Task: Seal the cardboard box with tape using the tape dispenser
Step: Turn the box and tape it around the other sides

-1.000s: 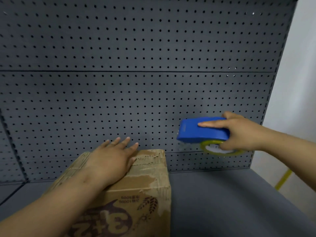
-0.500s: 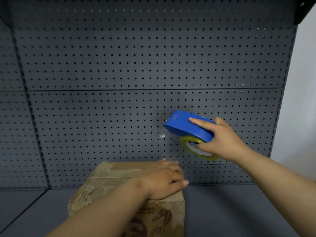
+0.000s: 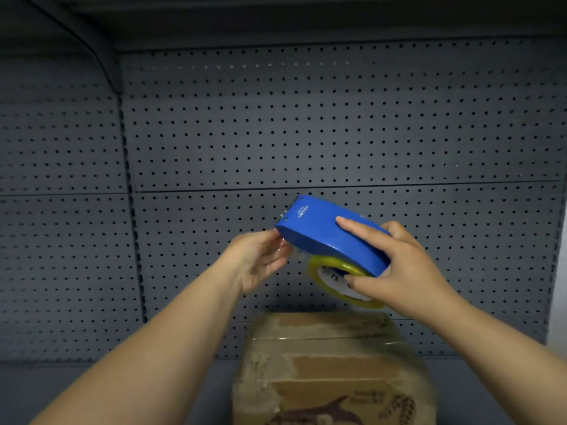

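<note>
A blue tape dispenser [image 3: 319, 234] with a yellowish roll of clear tape [image 3: 337, 279] is held in the air above the box, tilted with its front end up and to the left. My right hand [image 3: 395, 268] grips it from the right, index finger laid along the top. My left hand [image 3: 260, 259] is at the dispenser's front end, fingertips pinching the loose clear tape there. The brown cardboard box [image 3: 331, 363] stands below on the grey shelf, flaps down, with old torn tape marks on top.
A dark grey pegboard wall [image 3: 276, 133] rises right behind the box and hands. The grey shelf surface [image 3: 122, 381] extends left of the box. An upper shelf edge [image 3: 276, 23] overhangs at the top.
My left hand left the box top and rose to the dispenser's front end. The dispenser moved up and left, over the box. The view shifted, so the box now sits lower right.
</note>
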Tool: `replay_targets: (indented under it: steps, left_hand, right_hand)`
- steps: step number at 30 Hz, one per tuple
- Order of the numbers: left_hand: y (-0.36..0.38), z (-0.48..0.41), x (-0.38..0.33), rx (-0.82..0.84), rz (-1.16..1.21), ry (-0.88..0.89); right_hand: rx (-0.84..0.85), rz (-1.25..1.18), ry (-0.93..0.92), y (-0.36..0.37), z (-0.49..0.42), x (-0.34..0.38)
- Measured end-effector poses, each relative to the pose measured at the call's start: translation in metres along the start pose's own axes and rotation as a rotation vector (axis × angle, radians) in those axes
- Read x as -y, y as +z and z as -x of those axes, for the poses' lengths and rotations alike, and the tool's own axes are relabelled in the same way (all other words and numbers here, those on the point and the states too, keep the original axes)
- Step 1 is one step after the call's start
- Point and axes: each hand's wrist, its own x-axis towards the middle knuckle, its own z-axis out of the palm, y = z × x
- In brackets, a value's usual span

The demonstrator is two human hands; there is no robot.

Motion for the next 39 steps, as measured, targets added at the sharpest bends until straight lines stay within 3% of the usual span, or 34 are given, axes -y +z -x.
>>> replay_targets:
  steps: [9, 14, 25, 39]
  left_hand:
    - [-0.070, -0.023, -0.040, 0.188, -0.078, 0.004]
    - [-0.087, -0.023, -0.041, 0.325, -0.172, -0.096]
    - [-0.107, 0.007, -0.045, 0.240, -0.279, 0.014]
    - [-0.108, 0.025, -0.035, 0.312, -0.300, 0.024]
  right_hand:
    - [-0.147, -0.008, 0.113, 0.059, -0.004, 0.076]
    - [-0.184, 0.054, 0.212, 0.077, 0.013, 0.107]
    - [-0.085, 0.221, 0.368, 0.098, 0.040, 0.170]
    - [-0.048, 0.394, 0.526, 0.085, 0.095, 0.228]
